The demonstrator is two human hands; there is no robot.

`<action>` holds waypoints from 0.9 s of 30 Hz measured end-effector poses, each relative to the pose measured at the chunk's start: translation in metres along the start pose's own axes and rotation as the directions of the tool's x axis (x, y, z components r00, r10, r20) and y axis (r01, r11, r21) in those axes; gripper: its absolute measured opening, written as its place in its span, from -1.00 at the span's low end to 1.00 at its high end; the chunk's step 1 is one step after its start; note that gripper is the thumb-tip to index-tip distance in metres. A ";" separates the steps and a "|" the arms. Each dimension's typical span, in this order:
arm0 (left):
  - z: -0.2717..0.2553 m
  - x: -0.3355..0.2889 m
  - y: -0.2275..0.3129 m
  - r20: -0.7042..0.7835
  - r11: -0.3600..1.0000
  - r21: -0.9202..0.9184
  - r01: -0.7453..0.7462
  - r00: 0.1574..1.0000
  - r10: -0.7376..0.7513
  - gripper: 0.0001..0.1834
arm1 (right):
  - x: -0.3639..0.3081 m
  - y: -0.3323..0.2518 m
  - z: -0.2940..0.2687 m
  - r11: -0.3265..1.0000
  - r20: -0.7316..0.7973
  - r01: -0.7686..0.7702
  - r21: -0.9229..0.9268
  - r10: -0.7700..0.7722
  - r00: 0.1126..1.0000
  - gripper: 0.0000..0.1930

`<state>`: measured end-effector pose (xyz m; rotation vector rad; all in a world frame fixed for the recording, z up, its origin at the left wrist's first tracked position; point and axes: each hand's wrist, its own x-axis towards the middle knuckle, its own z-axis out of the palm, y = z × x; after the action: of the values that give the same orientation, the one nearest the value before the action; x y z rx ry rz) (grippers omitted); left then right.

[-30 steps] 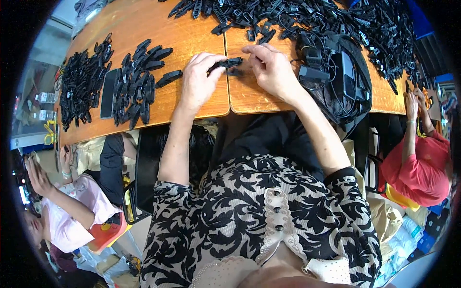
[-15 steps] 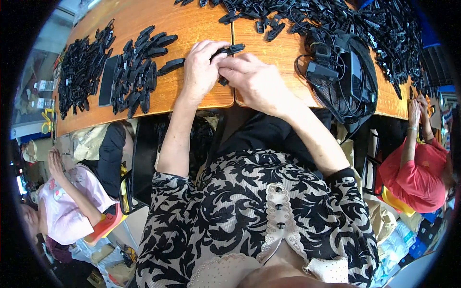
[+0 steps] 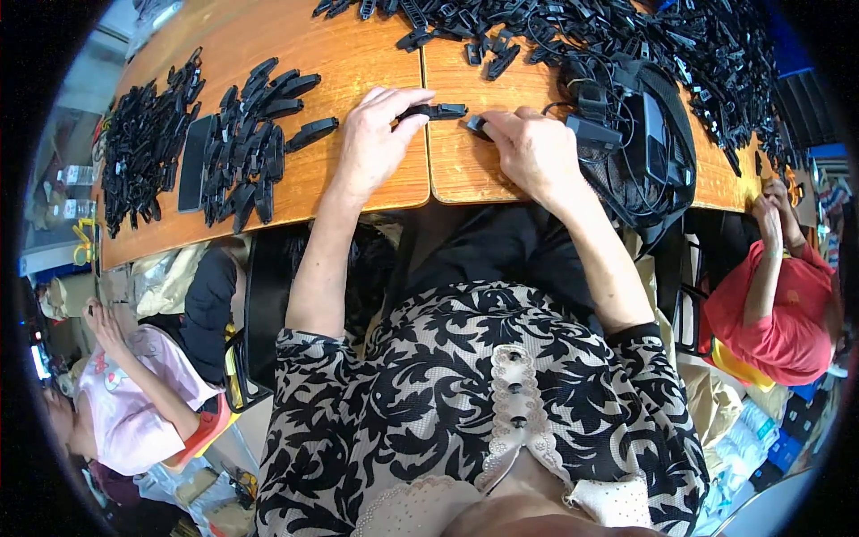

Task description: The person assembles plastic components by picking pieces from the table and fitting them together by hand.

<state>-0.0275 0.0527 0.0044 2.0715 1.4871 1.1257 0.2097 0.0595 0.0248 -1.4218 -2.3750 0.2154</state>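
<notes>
Over the table (image 3: 376, 192), my left hand (image 3: 371, 134) pinches a long, narrow black plastic piece (image 3: 443, 111) between thumb and fingers, its far end pointing right. To the right of it, my right hand (image 3: 535, 148) is closed on a small dark plastic part (image 3: 480, 127), mostly hidden by the fingertips. The two pieces are apart. A single black piece (image 3: 311, 133) lies on the wood just left of my left hand. Beyond it spreads a group of similar black pieces (image 3: 255, 157), some side by side, some fanned out.
A dark flat rectangular object (image 3: 193, 161) divides that group from a denser black heap (image 3: 143, 152). A large pile of black parts (image 3: 617, 36) covers the far right. A black mesh bag (image 3: 680, 170) with cables and a dark device (image 3: 595, 132) lies right. Other people sit left (image 3: 134, 394) and right (image 3: 774, 309).
My hands have come apart; the right one has moved right with the small part. The black piece in my left hand now shows more fully. The view has shifted slightly.
</notes>
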 end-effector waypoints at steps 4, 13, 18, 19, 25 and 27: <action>0.000 -0.001 0.002 -0.005 0.999 -0.035 0.032 0.999 -0.032 -0.66 | -0.001 -0.002 0.005 0.988 -0.275 0.121 0.092 -0.092 0.957 -0.86; 0.002 0.000 0.001 0.064 0.996 -0.086 -0.017 0.998 0.022 -0.65 | 0.018 -0.003 0.013 0.966 -0.194 0.226 0.130 -0.199 0.961 -0.83; 0.003 0.001 0.005 0.081 0.978 -0.194 0.080 0.995 -0.065 -0.65 | 0.023 0.006 0.005 0.946 -0.112 0.314 0.085 -0.304 0.946 -0.85; 0.002 0.001 0.006 0.083 0.983 -0.165 0.079 0.994 -0.066 -0.66 | 0.023 0.008 0.003 0.944 -0.084 0.321 0.075 -0.315 0.945 -0.84; 0.003 0.007 0.006 0.102 0.984 -0.167 0.065 0.994 -0.049 -0.67 | 0.035 -0.003 0.024 0.888 -0.189 0.442 0.124 -0.416 0.890 -0.80; 0.006 0.008 -0.001 0.068 0.982 -0.179 0.060 0.996 -0.048 -0.64 | 0.042 -0.001 0.032 0.885 -0.210 0.454 0.105 -0.426 0.880 -0.81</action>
<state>-0.0227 0.0608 0.0034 1.9147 1.3497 1.1194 0.1788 0.0970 0.0054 -0.7629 -2.3948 0.1338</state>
